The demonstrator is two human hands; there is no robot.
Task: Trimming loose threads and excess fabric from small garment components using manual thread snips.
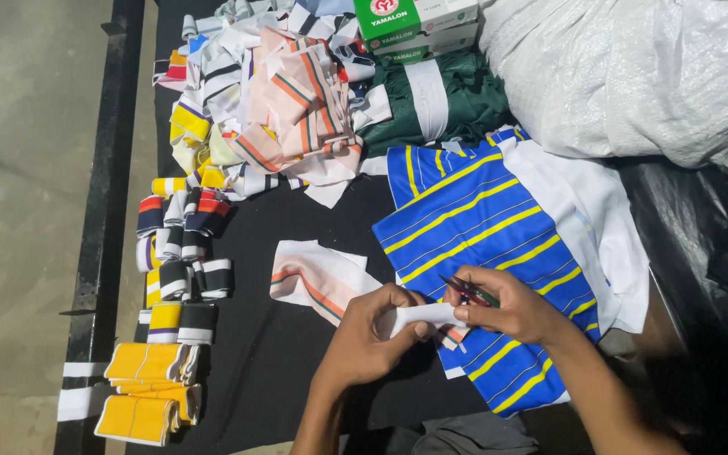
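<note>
While both hands pinched white fabric strip (427, 317) near table's (297, 362) front edge, left hand (372, 333) gripped one end; right hand (507, 305) also held small snips (468, 291). Blue yellow-striped cloth (473, 227) lay beneath. Risk: blades could nick fingertips pinching close beside them.

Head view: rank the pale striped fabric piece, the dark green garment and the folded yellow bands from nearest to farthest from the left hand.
From the left hand:
1. Pale striped fabric piece, just up-left of it.
2. Folded yellow bands, at the table's left edge.
3. Dark green garment, at the far end by the boxes.
</note>
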